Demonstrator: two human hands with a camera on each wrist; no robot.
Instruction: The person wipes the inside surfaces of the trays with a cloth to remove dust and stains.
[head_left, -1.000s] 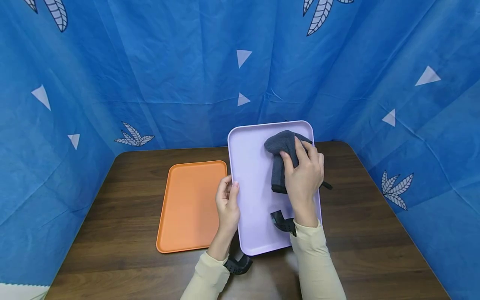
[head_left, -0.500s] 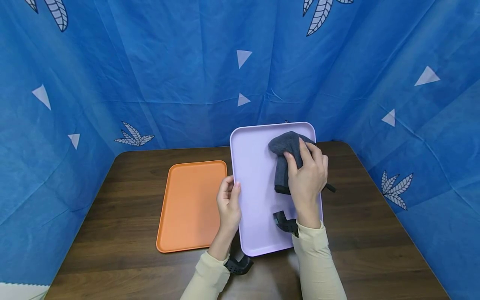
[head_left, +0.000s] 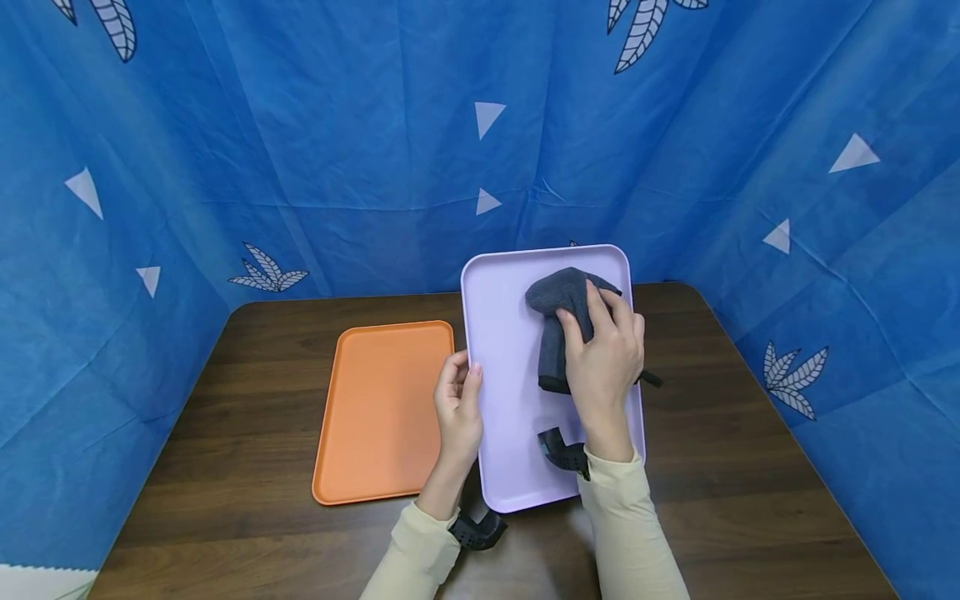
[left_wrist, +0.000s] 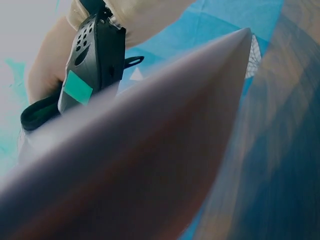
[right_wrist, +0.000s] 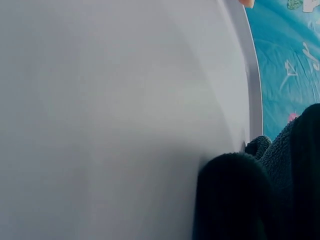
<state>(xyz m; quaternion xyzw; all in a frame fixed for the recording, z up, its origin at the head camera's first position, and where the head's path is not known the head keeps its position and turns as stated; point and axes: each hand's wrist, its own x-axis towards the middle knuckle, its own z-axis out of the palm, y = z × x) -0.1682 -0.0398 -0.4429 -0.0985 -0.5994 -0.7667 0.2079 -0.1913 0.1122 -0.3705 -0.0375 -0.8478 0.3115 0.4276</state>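
Note:
A lilac rectangular tray (head_left: pixel 513 433) is held up at a tilt over the table in the head view. My left hand (head_left: pixel 457 417) grips its left edge, thumb on the front and fingers behind. My right hand (head_left: pixel 607 358) holds a dark grey cloth (head_left: pixel 558 292) against the upper right of the tray's inner face. The cloth is bunched under the fingers, with a folded end hanging down and a small loop sticking out to the right. In the right wrist view the cloth (right_wrist: pixel 232 195) lies on the tray surface (right_wrist: pixel 125 100) near its raised rim.
An orange tray (head_left: pixel 382 408) lies flat on the brown wooden table (head_left: pixel 247 433), left of the lilac one. Blue patterned curtains (head_left: pixel 337 125) hang behind and on both sides. A black wrist camera (head_left: pixel 480 531) sits on my left wrist, another (head_left: pixel 562 452) on my right.
My right hand with the cloth shifts a little right across the lilac tray, then back left and slightly down. The lilac tray moves slightly right; my left hand keeps its grip.

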